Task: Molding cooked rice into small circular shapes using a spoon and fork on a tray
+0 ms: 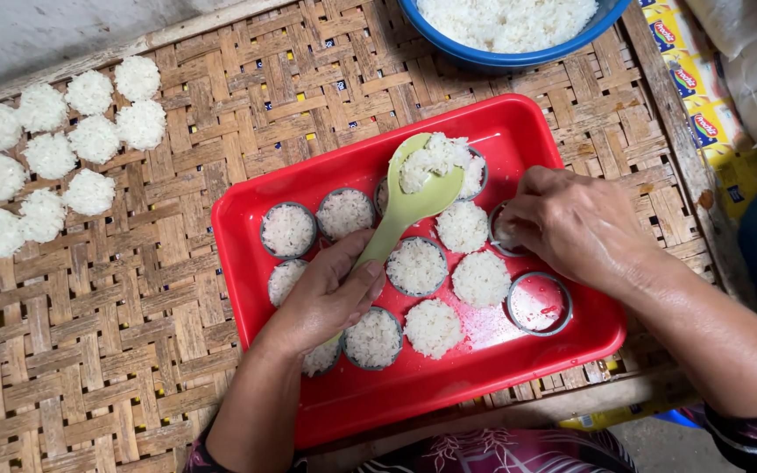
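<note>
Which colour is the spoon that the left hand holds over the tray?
The spoon is pale green, seen best in the head view.

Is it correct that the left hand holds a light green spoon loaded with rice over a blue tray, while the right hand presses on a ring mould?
Not quite: the tray is red, not blue; only the rice bowl is blue. The head view shows it. The left hand does hold the light green spoon loaded with rice, and the right hand rests on a ring mould.

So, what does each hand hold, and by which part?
The left hand holds the green spoon by its handle. The right hand presses a ring mould at its rim; a grip cannot be told.
</note>
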